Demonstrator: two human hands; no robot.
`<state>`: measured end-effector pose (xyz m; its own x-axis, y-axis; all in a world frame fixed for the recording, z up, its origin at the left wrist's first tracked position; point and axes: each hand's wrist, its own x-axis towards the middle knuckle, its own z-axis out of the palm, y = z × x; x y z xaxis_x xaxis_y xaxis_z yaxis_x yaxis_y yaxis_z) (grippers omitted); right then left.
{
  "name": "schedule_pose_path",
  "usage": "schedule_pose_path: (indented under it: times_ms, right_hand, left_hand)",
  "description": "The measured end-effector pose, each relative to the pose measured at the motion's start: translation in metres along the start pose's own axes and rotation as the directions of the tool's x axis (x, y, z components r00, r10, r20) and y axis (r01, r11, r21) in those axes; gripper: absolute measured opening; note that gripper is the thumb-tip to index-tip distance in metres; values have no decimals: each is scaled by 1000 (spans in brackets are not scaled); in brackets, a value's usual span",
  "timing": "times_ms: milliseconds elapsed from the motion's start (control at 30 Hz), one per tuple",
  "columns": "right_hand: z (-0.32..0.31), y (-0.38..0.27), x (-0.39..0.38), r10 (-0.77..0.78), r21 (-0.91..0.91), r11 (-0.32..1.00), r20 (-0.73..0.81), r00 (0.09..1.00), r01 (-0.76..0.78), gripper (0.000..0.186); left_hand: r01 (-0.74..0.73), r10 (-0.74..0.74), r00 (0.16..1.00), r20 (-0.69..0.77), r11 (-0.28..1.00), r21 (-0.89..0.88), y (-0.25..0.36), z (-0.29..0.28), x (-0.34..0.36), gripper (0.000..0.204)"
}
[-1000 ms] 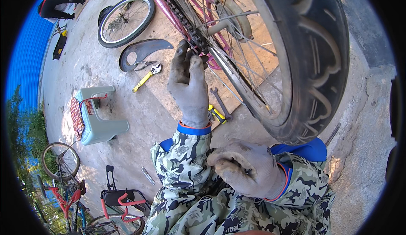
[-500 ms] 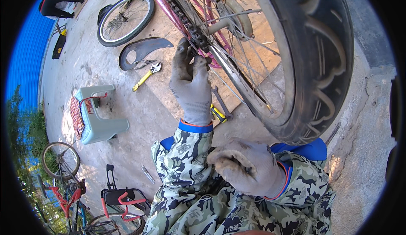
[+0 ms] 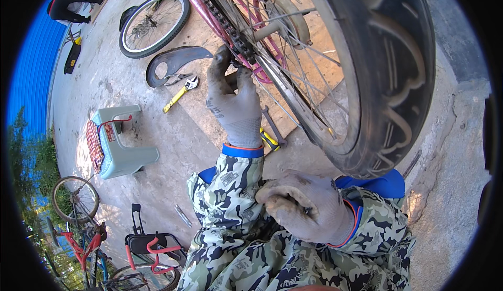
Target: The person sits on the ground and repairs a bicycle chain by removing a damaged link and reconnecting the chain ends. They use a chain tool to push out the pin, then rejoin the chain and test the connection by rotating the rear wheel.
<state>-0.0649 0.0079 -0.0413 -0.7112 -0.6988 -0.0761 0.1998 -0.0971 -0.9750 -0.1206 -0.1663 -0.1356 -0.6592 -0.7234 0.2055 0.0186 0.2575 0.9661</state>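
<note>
A bicycle stands close in front of me, with its large black tyre (image 3: 406, 76) at right and a pink frame tube (image 3: 201, 10) beside the greasy chain (image 3: 222, 24). My left hand (image 3: 234, 107), in a dirty grey work glove, reaches up to the rear end of that frame. Its thumb and fingertips close around a small dark part by the chain; the part is mostly hidden. Above my lap, my right hand (image 3: 304, 207), gloved alike, is curled with the fingers bent in. Something small and dark shows within its grip, too small to name.
On the ground at left lie a curved dark fender (image 3: 173, 63), pliers (image 3: 178, 78), a yellow-handled adjustable wrench (image 3: 181, 94) and a loose wheel (image 3: 155, 24). An open-end wrench (image 3: 272, 123) and a yellow-black handle (image 3: 270, 140) rest near my left wrist. A pale stool (image 3: 128, 152) stands farther left.
My left hand has shifted slightly up and left, still at the frame end. In view, the wheel sits a little farther left. My right hand stays put.
</note>
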Motion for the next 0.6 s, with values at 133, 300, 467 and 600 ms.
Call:
schedule_pose_path:
  times_ms: [133,300,467,600]
  right_hand:
    - [0,-1,0,12,-1,1000,4,1000,-12,20]
    - [1,-5,0,66,-20,998,-34,997,-66,14]
    - [3,-6,0,82,20,996,-37,996,-81,14]
    - [2,-6,0,71,-20,997,-30,997,-72,14]
  left_hand:
    - [-1,3,1000,-15,994,105,1,1,3,44]
    - [-62,56,997,50,989,134,2,-1,3,40]
    - [-3,4,998,62,1000,-9,-4,0,8,40]
    - [13,-13,996,84,1000,3,-5,-2,11,41]
